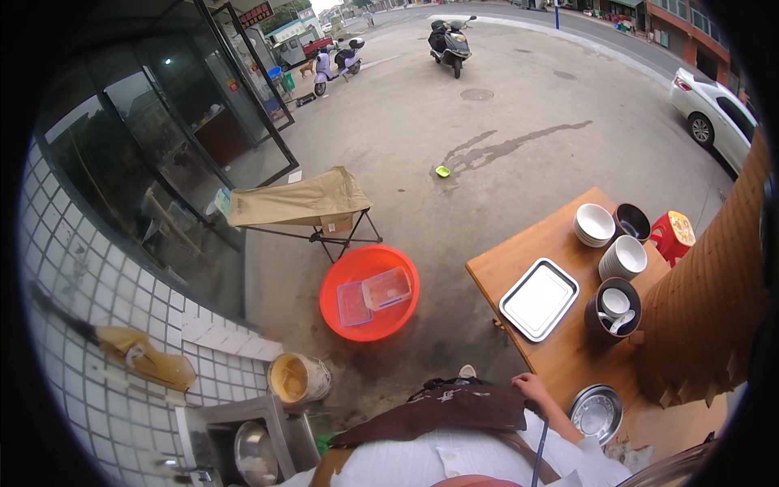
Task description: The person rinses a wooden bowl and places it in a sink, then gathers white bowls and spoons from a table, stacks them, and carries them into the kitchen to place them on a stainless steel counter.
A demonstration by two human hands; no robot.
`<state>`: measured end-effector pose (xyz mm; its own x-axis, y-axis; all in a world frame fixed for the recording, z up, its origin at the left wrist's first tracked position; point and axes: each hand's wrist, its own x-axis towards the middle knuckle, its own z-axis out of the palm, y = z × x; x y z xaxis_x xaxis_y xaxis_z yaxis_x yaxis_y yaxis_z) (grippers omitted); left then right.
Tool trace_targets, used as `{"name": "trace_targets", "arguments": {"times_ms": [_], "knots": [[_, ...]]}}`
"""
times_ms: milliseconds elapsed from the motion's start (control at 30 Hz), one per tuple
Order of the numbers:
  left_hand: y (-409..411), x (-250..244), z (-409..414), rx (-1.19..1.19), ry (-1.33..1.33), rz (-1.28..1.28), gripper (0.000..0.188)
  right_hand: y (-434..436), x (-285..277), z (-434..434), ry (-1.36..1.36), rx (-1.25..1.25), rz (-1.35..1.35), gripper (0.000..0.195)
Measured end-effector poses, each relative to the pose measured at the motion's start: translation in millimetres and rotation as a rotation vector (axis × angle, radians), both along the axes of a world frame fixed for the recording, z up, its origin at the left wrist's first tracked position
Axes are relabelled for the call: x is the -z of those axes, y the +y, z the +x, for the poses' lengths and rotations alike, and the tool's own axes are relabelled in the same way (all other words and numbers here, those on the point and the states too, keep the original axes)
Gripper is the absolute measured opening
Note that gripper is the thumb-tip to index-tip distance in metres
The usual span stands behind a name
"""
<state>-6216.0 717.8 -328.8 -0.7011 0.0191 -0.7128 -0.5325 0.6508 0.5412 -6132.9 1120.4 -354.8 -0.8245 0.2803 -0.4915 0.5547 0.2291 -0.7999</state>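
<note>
My right hand [530, 387] is beside the near edge of a wooden table [548, 243], its fingers loosely bent; whether it touches the edge cannot be told. Near that forearm lie stacked round metal plates [596, 415]. Farther along the table are a rectangular metal tray [539, 299], stacks of white bowls [595, 224] and a dark pot [613, 310] holding a small white bowl and spoons. My left hand is out of view. On that side stands a metal sink [228, 409] with a metal bowl [255, 453] inside. A dark brown apron [450, 408] covers my front.
An orange-red basin [331, 316] with clear plastic containers [387, 288] stands on the concrete. Beyond it is a tan folding cot [292, 198]. A dirty bucket [313, 380] is beside the sink. A red stool [672, 236], a small green dish [442, 171] and scooters [450, 44] are farther out.
</note>
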Motion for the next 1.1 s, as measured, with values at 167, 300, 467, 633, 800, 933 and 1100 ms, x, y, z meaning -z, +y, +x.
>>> {"name": "trace_targets", "arguments": {"times_ms": [167,300,467,633,800,933,1100], "knots": [[-12,-15,-78,0.070,-0.002,-0.073,0.075,5,-35,-164,0.128,-0.030,-0.045,0.024],[10,-9,-185,0.198,-0.047,-0.079,0.075,18,-44,-229,0.102,0.029,-0.162,0.025],[52,18,-339,0.443,-0.100,-0.104,0.076,18,-2,-285,-0.162,0.140,-0.031,0.023],[92,23,-492,0.804,-0.125,-0.226,0.077,13,46,-335,-0.095,0.586,-0.262,0.021],[216,-19,-681,1.184,0.184,-0.369,0.078,16,6,-371,-0.111,0.945,-0.427,0.021],[381,-61,-766,1.274,0.472,-0.243,0.072,21,18,-374,-0.098,1.279,-0.522,0.024],[568,-66,-740,1.562,0.517,0.031,0.066,84,25,-364,0.072,1.602,-0.583,0.025]]}}
